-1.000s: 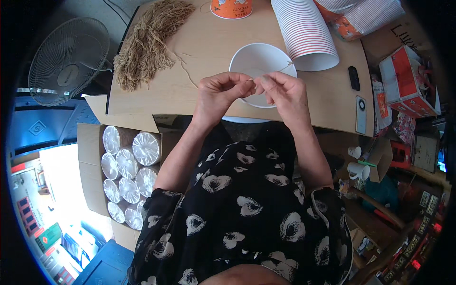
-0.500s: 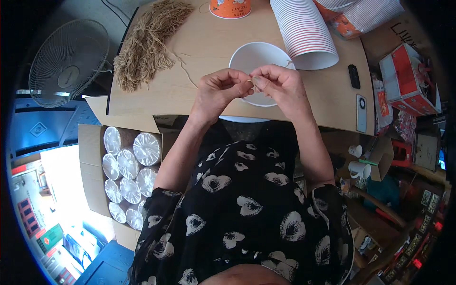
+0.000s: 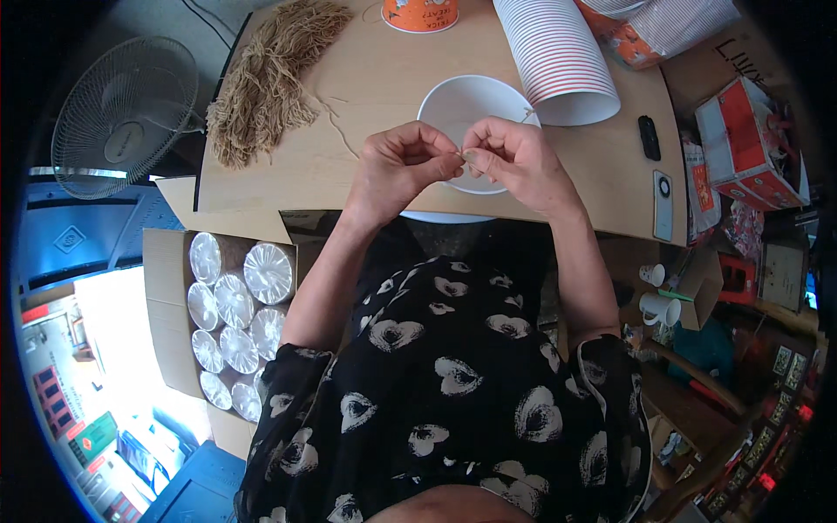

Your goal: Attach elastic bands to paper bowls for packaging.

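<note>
Over the near side of a white-lined paper bucket (image 3: pixel 471 98), my two hands meet fingertip to fingertip. My left hand (image 3: pixel 397 170) is closed in a pinch, thumb against forefinger. My right hand (image 3: pixel 521 166) pinches too, its tips close to the left ones. A thin tan twine (image 3: pixel 461 152) shows faintly between them; most of it is hidden by the fingers. Another short bit of twine (image 3: pixel 528 114) sticks out at the bucket's right rim. To the left lies a bundle of tan twine pieces (image 3: pixel 270 83), with a loose strand (image 3: pixel 336 125) beside it.
A long stack of nested paper buckets (image 3: pixel 558 65) lies right of the bucket. An orange printed bucket (image 3: pixel 420 14) stands at the far edge. A black object (image 3: pixel 649 138) and a phone (image 3: pixel 663 205) lie at the right. Below left, a carton (image 3: pixel 170 322) holds wrapped stacks; a fan (image 3: pixel 126 118) stands beyond.
My right hand has shifted slightly right and its forearm has swung outward. The pinched fingertips, overlapping before, now meet end to end with the twine between them.
</note>
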Demonstrator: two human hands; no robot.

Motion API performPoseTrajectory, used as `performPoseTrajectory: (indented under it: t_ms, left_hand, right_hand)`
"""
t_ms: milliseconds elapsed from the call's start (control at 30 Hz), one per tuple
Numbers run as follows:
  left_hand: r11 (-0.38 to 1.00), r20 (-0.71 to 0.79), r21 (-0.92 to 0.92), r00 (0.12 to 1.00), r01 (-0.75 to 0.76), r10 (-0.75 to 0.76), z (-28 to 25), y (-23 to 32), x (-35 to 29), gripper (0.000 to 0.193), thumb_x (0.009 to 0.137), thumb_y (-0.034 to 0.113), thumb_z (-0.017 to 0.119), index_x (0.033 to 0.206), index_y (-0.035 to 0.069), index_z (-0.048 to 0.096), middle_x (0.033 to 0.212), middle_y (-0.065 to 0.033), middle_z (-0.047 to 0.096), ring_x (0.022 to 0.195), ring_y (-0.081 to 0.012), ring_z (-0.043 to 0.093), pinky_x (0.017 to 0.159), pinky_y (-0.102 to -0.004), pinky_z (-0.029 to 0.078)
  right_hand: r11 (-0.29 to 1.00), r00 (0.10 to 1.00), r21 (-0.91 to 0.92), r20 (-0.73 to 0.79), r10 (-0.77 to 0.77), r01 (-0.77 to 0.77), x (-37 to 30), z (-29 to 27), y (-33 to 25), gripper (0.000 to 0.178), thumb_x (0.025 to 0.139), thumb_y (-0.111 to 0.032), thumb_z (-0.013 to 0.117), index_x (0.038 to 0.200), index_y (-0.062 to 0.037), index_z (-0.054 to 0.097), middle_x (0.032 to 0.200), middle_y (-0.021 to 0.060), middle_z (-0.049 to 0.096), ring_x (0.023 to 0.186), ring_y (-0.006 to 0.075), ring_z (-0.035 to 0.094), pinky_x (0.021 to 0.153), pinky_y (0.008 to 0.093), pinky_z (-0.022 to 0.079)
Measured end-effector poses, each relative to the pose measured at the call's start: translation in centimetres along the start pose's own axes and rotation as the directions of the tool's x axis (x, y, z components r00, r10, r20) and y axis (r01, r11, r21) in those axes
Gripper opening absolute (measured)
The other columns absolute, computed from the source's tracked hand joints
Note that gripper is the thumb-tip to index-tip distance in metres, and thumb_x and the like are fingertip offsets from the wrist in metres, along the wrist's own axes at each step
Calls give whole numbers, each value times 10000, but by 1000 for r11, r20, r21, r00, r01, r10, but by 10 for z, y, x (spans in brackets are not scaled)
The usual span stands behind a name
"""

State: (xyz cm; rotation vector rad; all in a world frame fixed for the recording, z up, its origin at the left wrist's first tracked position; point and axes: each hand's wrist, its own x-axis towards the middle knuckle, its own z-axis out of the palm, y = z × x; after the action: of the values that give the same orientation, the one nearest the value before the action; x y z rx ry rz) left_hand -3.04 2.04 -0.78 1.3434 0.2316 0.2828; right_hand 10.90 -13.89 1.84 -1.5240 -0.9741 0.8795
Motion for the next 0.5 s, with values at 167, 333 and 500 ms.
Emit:
performPoseTrajectory:
  t_ms: [167,333,500]
  left_hand:
    - [996,23,-84,999,-20,22,-3,-3,-1,89,888,-9,735,927,-17,656,886,-104,736,841,-145,720,776,-261,589]
    - [992,7,-129,1000,-2,3,0,-3,0,82,900,-1,725,929,-14,650,882,-108,735,846,-155,724,776,-262,594]
    - [992,4,-129,1000,11,-11,-2,-3,-1,83,903,2,723,933,-17,648,882,-110,732,844,-159,724,783,-264,595]
  right_hand:
    - [997,1000,83,15,-11,9,1,1,6,102,985,-99,615,992,2,605,813,9,614,716,55,559,631,210,464]
    - [984,1000,175,6,13,-14,1,-3,12,127,1004,-124,596,1011,3,600,810,20,623,689,61,545,616,207,460]
    - [988,999,152,-43,17,-11,0,0,-1,143,1014,-137,595,1040,2,617,806,3,632,690,54,560,612,202,460]
